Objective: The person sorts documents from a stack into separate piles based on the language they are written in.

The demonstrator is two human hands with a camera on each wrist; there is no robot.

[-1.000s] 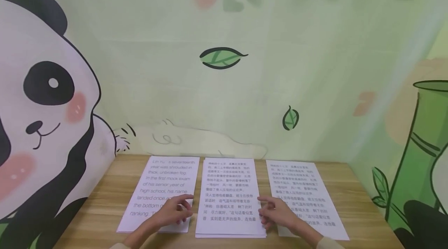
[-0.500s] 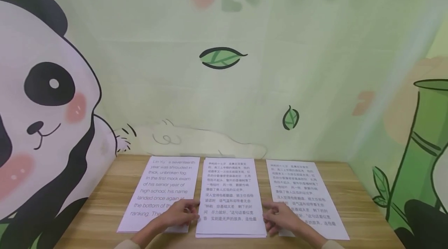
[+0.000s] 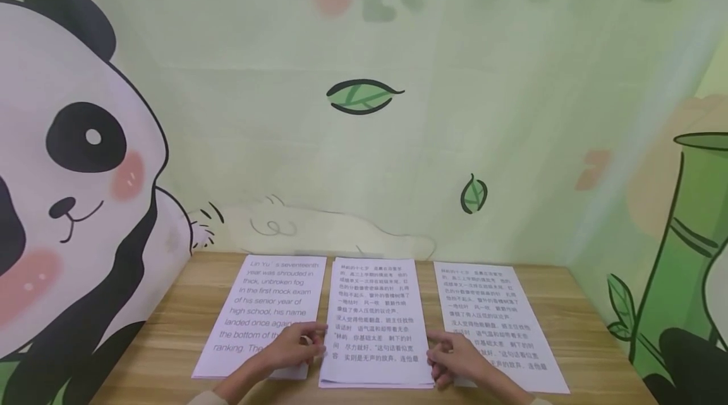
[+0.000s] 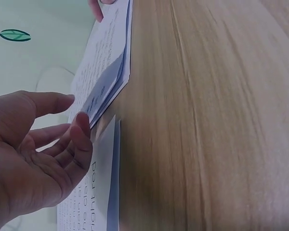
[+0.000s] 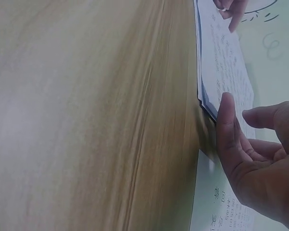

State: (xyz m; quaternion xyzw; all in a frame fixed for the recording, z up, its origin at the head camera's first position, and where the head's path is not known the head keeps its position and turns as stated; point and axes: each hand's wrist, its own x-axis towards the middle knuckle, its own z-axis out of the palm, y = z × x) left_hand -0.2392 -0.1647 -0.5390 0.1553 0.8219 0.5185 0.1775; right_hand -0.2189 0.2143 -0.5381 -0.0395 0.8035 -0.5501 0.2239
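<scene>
While your hands sit at the near edge of the wooden table, each one meets a side of the middle stack of white printed sheets. Your left hand has its fingers loosely bent, and a fingertip touches the stack's left edge, where the left wrist view shows the thin sheets fanned slightly apart at the corner. It grips nothing; the palm is relaxed and faces the paper. Your right hand does the same on the other side: one straight finger presses against the stack's right edge, the rest curl loosely, and nothing is held.

The middle stack lies flat at the centre of the table, its short edge toward you, several rectangular sheets thick, with dense printed characters on top. Just beside it on the left lies the left sheet, printed in large slanted Latin letters, partly under your left hand. Just beside it on the right lies the right sheet, with characters like the middle one's, partly under your right hand. All three run parallel and are narrowly apart.

The table has a pale, streaky grain and a smooth matt face. Behind its far edge hangs a soft green backdrop with a cartoon panda, leaves and bamboo.
</scene>
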